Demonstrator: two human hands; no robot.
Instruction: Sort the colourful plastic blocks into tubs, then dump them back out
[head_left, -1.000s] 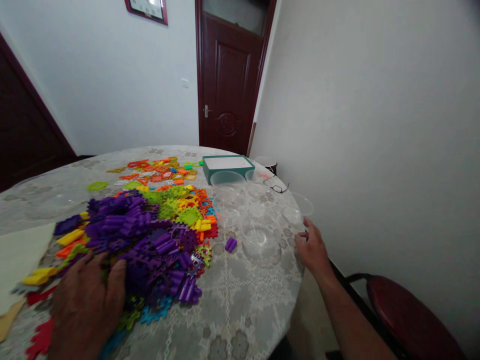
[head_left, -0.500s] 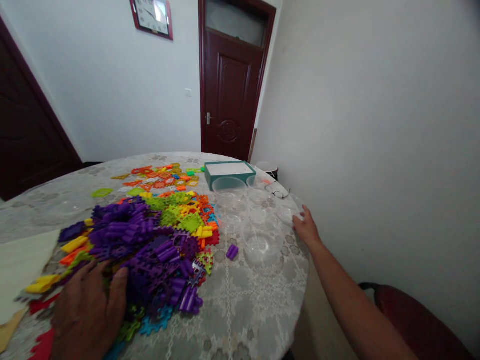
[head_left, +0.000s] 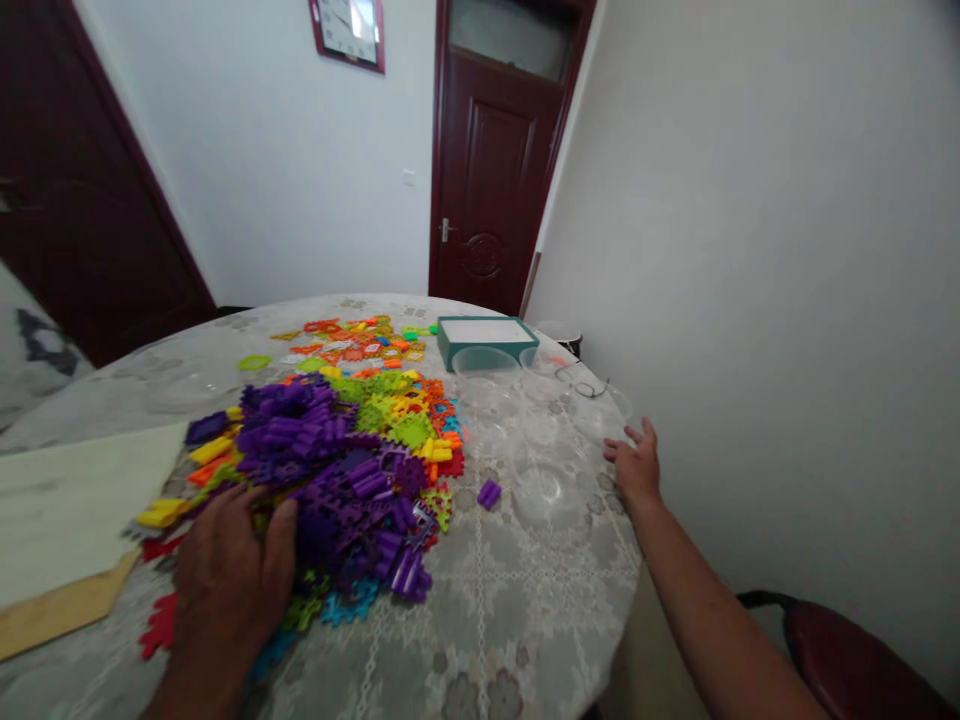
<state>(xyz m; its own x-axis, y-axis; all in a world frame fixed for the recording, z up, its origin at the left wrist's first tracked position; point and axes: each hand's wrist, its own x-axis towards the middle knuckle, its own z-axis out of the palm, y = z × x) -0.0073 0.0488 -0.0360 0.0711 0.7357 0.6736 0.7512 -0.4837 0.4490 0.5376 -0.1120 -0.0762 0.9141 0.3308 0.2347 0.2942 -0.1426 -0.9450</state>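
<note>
My left hand lies against the near left side of a pile of purple plastic building pieces. Its thumb is apart from the fingers, whose tips are partly hidden among the pieces; I see nothing gripped. Over at the table's right edge, my right hand has its fingers spread, close beside a clear plastic bowl. Whether it touches that bowl I cannot tell. Another clear bowl stands nearer, with a single purple piece to its left. Green gear-edged pieces border the purple heap.
A green box with a white top stands behind the clear bowls. Orange pieces lie scattered farther back. At left is a pale sheet over a tan board. A dark red chair stands right of the table.
The view has turned left, so everything sits farther right in the picture. My right hand's fingers are spread wider beside the bowl. My left hand stays at the pile.
</note>
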